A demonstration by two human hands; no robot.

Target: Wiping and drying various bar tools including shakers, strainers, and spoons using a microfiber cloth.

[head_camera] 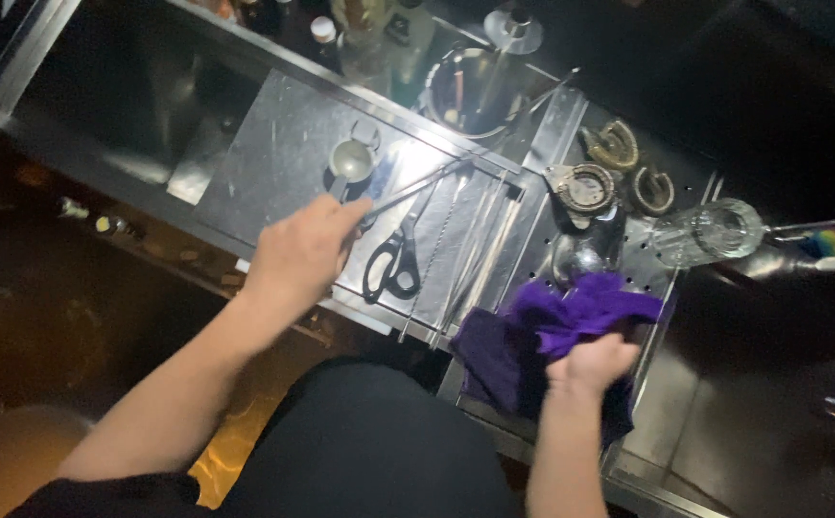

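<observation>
tongs [417, 185], long and metal, are pinched at one end by the left hand [300, 251], whose fingers are curled together around them; they reach out level over the steel tray [273, 144] toward its right edge. just under the hand lie black-handled scissors [393, 267] on the tray, and beside those several thin bar spoons [465, 249] lie side by side, pointing away from the person. a small metal jigger [350, 158] stands on the tray just beyond the fingertips. the right hand [592, 364] is closed on a purple cloth [552, 326], bunching it at the near edge of the perforated drain section [647, 259] of the counter [705, 432]. beyond the cloth sit three coiled strainers [585, 187], a shiny metal cup [578, 257] and a clear mixing glass [710, 233] lying on its side. a round metal tub [470, 91] holding tools stands behind the tray, with bottles [369, 38] further back. the surroundings are dark.
</observation>
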